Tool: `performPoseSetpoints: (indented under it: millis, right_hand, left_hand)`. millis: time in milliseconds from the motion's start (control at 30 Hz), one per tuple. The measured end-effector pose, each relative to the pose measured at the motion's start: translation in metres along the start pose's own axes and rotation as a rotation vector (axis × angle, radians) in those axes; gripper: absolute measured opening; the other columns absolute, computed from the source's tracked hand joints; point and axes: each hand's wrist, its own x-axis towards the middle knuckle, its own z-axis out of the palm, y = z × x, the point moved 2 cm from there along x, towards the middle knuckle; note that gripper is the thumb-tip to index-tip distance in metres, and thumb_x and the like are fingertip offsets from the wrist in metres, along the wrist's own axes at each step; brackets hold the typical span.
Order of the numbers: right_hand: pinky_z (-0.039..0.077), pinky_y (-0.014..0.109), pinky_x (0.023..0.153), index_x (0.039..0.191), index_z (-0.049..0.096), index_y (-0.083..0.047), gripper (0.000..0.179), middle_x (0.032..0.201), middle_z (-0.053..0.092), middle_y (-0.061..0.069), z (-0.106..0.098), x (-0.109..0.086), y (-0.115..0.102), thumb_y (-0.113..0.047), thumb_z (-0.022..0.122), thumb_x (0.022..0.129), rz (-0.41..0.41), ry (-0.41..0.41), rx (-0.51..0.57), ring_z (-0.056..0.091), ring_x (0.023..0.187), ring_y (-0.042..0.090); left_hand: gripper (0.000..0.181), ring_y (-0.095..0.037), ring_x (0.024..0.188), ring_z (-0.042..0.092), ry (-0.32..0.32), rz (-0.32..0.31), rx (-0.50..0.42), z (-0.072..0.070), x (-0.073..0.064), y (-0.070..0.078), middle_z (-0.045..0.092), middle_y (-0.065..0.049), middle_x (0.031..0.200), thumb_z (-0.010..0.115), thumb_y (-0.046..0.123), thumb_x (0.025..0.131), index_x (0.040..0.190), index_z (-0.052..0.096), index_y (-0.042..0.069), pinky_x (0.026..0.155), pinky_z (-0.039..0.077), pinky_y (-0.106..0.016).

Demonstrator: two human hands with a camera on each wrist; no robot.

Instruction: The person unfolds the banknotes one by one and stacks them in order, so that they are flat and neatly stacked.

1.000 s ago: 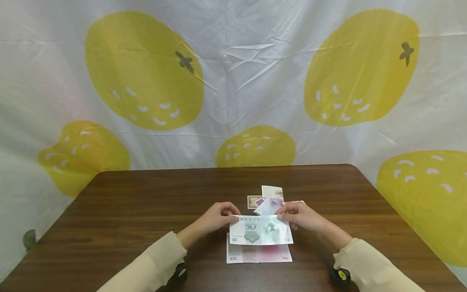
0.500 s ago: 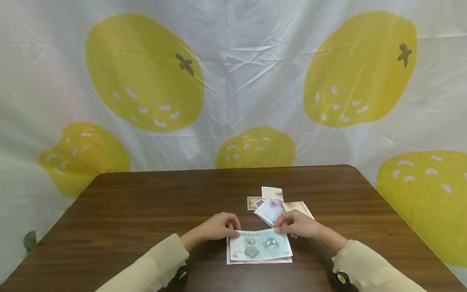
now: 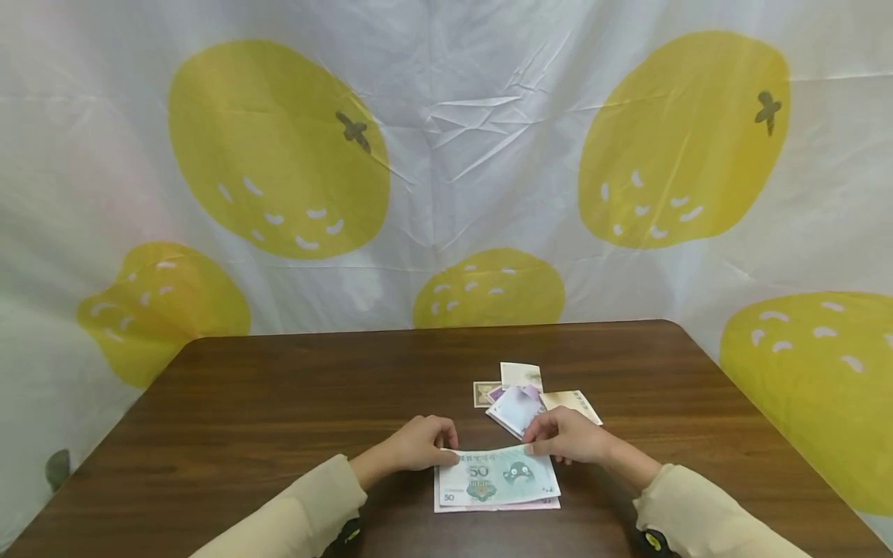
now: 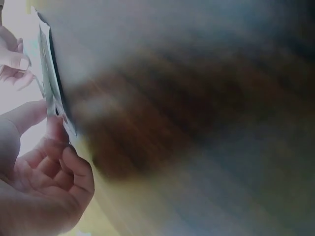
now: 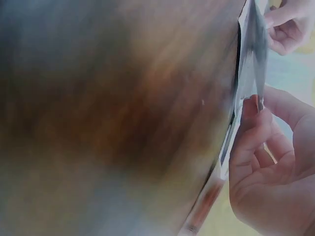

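Note:
A green 50 banknote (image 3: 498, 477) with a cartoon face printed on it lies over a pink 100 banknote (image 3: 488, 508), which shows only as a strip along the front and left edges. My left hand (image 3: 422, 443) pinches the green note's far left corner between thumb and finger. At its far right corner my right hand (image 3: 568, 435) pinches it the same way. In the left wrist view the left hand (image 4: 49, 172) has thumb and index finger on the note's edge. The right wrist view shows the right hand (image 5: 275, 152) gripping the other end.
Behind the right hand lies a loose group of notes: a folded purple note (image 3: 518, 409), a small brown note (image 3: 484, 394), a cream note (image 3: 521, 376) and a yellowish note (image 3: 574, 404). The brown wooden table (image 3: 279, 403) ends at a white curtain (image 3: 481, 186) with yellow fruit prints.
Both hands have brought the green 50 note down and towards the person, so it now covers most of the pink 100 note. The yellowish note behind has come into fuller view.

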Motion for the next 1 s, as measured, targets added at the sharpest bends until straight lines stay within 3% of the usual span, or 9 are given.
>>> performPoseSetpoints:
  millis: [367,733,867,1000]
  right_hand:
    - [0.037,0.023,0.036,0.081,0.063,-0.004,0.007,0.057,0.049,0.0,-0.009,0.0,-0.005,-0.009,0.065,0.078,-0.009,0.082,-0.049,0.042,0.042,0.008]
    - [0.038,0.026,0.043,0.089,0.064,-0.001,0.012,0.066,0.054,0.005,-0.056,-0.003,0.01,-0.009,0.059,0.082,0.092,0.332,-0.127,0.045,0.05,0.013]
    - [0.041,0.029,0.05,0.092,0.063,0.001,0.015,0.072,0.056,0.005,-0.067,-0.006,0.025,-0.008,0.06,0.08,0.123,0.344,-0.165,0.048,0.059,0.016]
    - [0.042,0.035,0.065,0.099,0.061,0.005,0.027,0.086,0.06,0.011,-0.073,-0.008,0.041,-0.009,0.063,0.076,0.116,0.289,-0.234,0.053,0.078,0.023]
  left_hand:
    - [0.019,-0.006,0.051,0.041,0.011,-0.015,0.091,-0.005,-0.005,0.006,0.044,0.007,0.057,0.07,0.019,0.074,0.079,0.054,0.01,0.047,0.033,-0.021]
    - [0.02,-0.006,0.048,0.039,-0.015,-0.016,0.1,-0.006,-0.007,0.01,0.043,0.007,0.054,0.07,0.019,0.072,0.078,0.053,0.01,0.045,0.032,-0.021]
    - [0.021,-0.007,0.048,0.04,-0.014,-0.012,0.082,-0.007,-0.008,0.01,0.044,0.006,0.055,0.071,0.018,0.072,0.079,0.053,0.009,0.045,0.032,-0.022]
    - [0.021,-0.006,0.048,0.041,0.002,-0.031,0.065,-0.007,-0.007,0.007,0.045,0.005,0.056,0.069,0.022,0.074,0.081,0.053,0.01,0.043,0.033,-0.021]
